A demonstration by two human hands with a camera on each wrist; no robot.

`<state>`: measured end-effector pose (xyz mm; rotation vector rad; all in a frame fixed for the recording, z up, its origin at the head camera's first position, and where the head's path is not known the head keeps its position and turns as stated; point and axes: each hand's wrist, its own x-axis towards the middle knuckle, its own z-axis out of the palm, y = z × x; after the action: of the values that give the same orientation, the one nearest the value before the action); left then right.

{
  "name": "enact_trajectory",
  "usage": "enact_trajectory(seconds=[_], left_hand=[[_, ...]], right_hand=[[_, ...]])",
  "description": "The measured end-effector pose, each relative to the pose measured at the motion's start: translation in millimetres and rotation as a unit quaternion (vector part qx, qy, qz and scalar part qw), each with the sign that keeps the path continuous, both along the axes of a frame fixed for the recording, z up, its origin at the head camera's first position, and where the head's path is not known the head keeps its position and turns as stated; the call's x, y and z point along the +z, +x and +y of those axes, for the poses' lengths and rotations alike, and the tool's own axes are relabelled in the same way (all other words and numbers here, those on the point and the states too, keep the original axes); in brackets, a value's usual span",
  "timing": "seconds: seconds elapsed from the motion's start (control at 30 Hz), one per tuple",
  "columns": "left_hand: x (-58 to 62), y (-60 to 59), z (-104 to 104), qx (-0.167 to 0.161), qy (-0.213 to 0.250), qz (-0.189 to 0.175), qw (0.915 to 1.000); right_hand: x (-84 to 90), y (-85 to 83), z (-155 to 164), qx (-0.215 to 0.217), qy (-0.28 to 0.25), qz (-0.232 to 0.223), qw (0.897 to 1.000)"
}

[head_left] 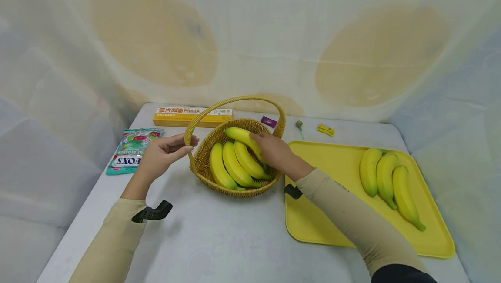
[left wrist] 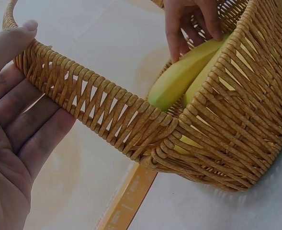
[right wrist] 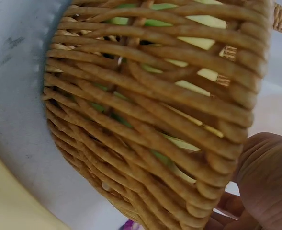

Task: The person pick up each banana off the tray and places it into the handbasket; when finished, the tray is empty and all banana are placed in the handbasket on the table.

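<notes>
A woven wicker basket (head_left: 203,178) with a tall arched handle (head_left: 235,98) stands mid-table, and several yellow bananas (head_left: 221,168) lie in it. My left hand (head_left: 160,154) holds the left side of the handle; in the left wrist view the thumb is on one side and the fingers are on the other. Reaching in over the basket's right rim, my right hand (head_left: 274,150) grips the uppermost banana (head_left: 238,134), which lies across the others. The basket's woven wall (right wrist: 145,96) hides most of the right hand from the right wrist camera.
At right, a yellow tray (head_left: 325,231) carries three bananas (head_left: 385,174). Behind the basket lies a pasta box (head_left: 192,120); a green candy bag (head_left: 131,146) is at left. A purple sweet (head_left: 268,121), a lollipop (head_left: 299,125) and a yellow sweet (head_left: 325,129) lie along the back.
</notes>
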<state>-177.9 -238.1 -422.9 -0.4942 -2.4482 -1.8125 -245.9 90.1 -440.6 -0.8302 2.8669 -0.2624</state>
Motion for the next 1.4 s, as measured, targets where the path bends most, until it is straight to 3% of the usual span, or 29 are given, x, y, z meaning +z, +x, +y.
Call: enact_trajectory(seconds=[0.53,0.83,0.97,1.13,1.4], left_hand=[[-0.6,-0.5,-0.5,0.001,0.004,-0.004,1.0000],[-0.6,-0.5,0.2,0.002,0.000,-0.001,1.0000],[-1.4,-1.4,0.1,-0.001,0.004,0.000,1.0000],[-1.3,-1.4,0.8,-0.001,0.000,-0.002,1.0000],[0.7,0.7,0.4,0.009,-0.009,-0.007,0.9999]], right_hand=[[7.5,5.7,6.2,-0.010,-0.048,-0.027,0.998],[20.3,33.3,34.0,-0.008,-0.115,-0.001,0.993],[21.9,51.8,57.0,-0.010,-0.157,0.029,0.987],[15.1,70.1,98.0,-0.024,-0.170,0.064,0.983],[-6.2,76.1,187.8,-0.125,-0.152,0.074,0.978]])
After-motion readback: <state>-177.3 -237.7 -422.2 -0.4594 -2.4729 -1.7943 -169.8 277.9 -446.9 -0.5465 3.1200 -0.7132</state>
